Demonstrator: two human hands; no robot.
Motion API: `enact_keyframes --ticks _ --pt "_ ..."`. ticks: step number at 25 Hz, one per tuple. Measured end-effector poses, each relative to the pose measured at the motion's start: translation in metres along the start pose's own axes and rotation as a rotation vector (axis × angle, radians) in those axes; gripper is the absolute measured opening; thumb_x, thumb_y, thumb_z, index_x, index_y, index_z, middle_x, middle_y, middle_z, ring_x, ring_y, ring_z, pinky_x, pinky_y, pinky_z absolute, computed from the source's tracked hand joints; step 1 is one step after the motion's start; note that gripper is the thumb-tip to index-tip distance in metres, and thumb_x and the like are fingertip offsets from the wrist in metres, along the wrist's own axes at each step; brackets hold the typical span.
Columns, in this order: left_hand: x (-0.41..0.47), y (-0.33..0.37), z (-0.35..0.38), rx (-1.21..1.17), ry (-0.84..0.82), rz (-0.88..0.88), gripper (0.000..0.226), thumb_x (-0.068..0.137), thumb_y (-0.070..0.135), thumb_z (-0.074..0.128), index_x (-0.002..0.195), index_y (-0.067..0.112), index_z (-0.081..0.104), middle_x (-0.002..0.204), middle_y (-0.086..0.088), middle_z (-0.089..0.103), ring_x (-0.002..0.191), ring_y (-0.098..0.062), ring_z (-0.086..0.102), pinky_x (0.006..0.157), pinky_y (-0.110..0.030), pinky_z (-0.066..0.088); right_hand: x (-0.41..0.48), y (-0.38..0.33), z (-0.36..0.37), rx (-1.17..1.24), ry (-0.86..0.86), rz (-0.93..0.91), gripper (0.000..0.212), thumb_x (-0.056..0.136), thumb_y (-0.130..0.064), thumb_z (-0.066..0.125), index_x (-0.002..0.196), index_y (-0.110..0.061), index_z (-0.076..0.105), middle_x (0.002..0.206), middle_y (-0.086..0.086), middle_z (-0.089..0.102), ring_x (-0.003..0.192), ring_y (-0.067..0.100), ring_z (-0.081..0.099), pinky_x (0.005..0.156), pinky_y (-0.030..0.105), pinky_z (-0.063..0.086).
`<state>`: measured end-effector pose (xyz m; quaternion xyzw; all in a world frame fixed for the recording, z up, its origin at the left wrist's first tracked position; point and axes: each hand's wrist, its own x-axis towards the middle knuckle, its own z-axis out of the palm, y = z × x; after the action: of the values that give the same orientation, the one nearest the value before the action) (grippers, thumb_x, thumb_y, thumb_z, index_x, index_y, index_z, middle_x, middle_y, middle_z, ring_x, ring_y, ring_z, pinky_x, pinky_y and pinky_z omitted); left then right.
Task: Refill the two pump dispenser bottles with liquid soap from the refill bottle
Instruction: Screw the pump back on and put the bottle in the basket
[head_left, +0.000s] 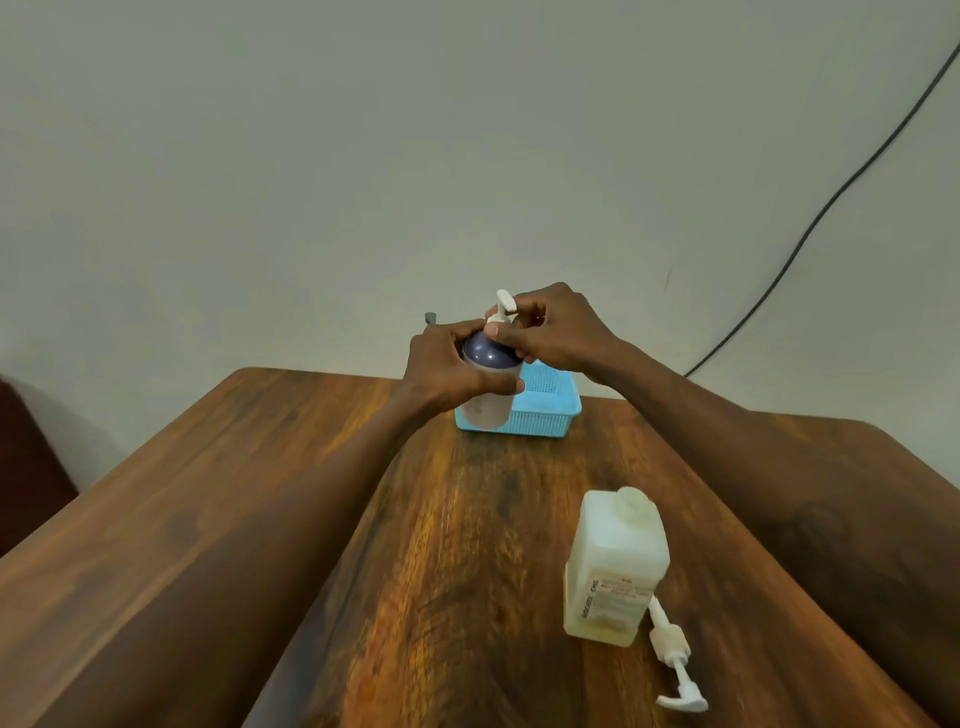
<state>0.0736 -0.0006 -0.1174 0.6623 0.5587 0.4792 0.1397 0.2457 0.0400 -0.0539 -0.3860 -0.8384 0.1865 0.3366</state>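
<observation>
A round pump dispenser bottle (488, 400) with a dark purple shoulder is held up in front of the blue basket (545, 410). My left hand (447, 366) wraps its body. My right hand (550, 332) pinches the white pump head (503, 304) at the bottle's neck. A square pale-yellow bottle (615, 566) stands on the table at near right, its neck uncovered. A loose white pump (675, 654) lies on the table just right of it.
The wooden table (260, 493) runs up to a plain wall. A black cable (810, 228) hangs down the wall at the right. A small grey object (430, 317) shows behind my left hand. A dark red seat (26, 467) is at the left edge.
</observation>
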Motion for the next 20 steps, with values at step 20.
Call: enact_keyframes --ticks 20 --pt "0.07 -0.087 0.035 0.151 -0.058 -0.009 0.059 0.054 0.04 0.097 0.107 0.024 0.077 0.094 0.011 0.075 0.084 -0.004 0.069 0.074 -0.015 0.056 0.079 0.101 0.07 -0.036 0.008 0.02 0.024 0.087 -0.031 0.079 0.085 -0.007 0.077 0.068 0.006 0.071 0.069 0.025 0.07 0.073 0.044 0.059"
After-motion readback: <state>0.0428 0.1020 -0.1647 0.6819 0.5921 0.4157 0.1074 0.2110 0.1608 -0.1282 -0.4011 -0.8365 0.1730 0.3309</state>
